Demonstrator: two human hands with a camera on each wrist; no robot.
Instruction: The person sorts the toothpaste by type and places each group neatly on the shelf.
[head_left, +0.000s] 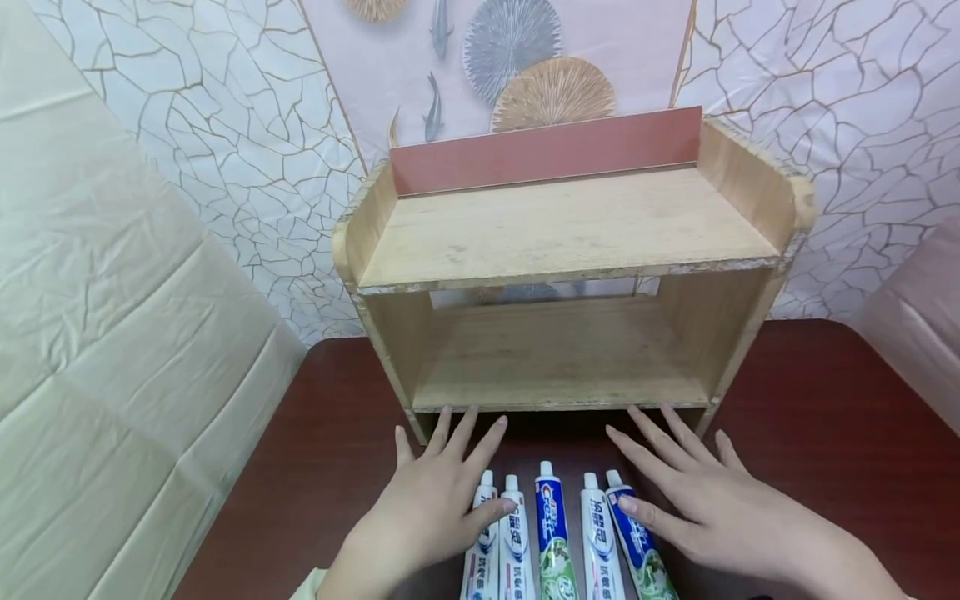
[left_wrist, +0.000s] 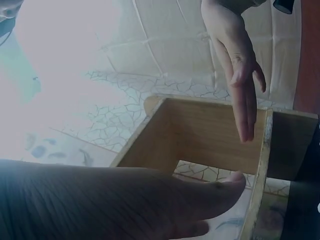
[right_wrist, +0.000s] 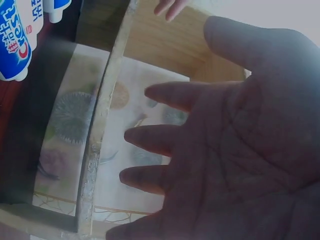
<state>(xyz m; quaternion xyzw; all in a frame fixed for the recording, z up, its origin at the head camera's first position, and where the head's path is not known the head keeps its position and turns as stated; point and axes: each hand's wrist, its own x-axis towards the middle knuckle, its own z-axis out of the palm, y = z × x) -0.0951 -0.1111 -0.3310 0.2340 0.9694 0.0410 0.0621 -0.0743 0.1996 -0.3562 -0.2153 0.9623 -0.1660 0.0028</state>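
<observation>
My left hand [head_left: 431,500] is spread with straight fingers above the left side of a row of toothpaste tubes, its thumb over a white toothpaste tube [head_left: 516,542]. My right hand [head_left: 708,508] is likewise spread on the right, its thumb over the tilted blue and green Crest tube [head_left: 637,542]. Neither hand grips anything. Between them lie another Crest tube [head_left: 553,533] and a white tube [head_left: 600,542], caps pointing at the shelf. The right wrist view shows the right palm [right_wrist: 240,140] with fingers apart. Whether either thumb touches a tube I cannot tell.
A two-tier wooden shelf [head_left: 562,225] with a reddish back strip [head_left: 547,150] stands just beyond the fingertips on a dark red table [head_left: 292,475]. Patterned wall covering [head_left: 240,133] is behind it. Pale padded cloth [head_left: 112,375] hangs along the left.
</observation>
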